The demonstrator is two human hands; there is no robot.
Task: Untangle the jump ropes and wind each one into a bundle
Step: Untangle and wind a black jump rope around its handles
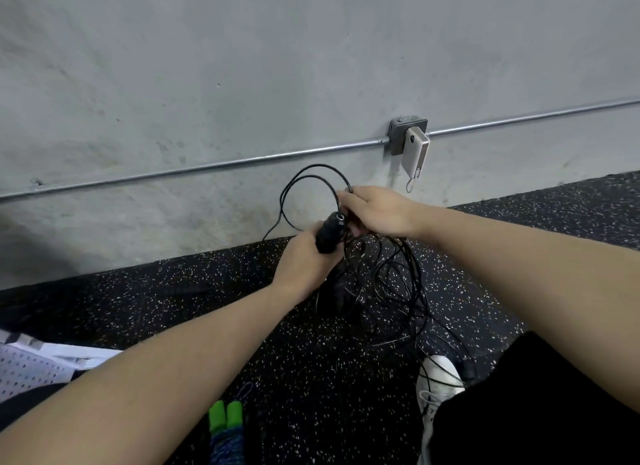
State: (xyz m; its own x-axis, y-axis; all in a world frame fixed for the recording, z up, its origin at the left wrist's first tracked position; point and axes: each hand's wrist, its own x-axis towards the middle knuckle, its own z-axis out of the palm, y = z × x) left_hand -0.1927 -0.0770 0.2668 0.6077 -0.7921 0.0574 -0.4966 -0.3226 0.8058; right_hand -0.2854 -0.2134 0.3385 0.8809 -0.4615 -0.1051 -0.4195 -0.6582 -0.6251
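My left hand (304, 260) grips the black handles (329, 234) of a thin black jump rope, held upright above the speckled floor. My right hand (375, 210) pinches the black cord (304, 177) just beside the handle tops; two loops of it arch up in front of the wall. More black cord (398, 291) hangs below my hands in a loose tangle that trails over the floor toward my shoe. A second jump rope with green foam handles (225, 414) and a blue braided cord lies wound near the bottom edge.
A grey concrete wall (173, 83) rises just beyond my hands, with a metal conduit (207, 168) and a junction box holding a white power bank (415, 152). My white shoe (438, 378) and black-clad leg are at the lower right. A white perforated cloth (31, 364) lies at the left.
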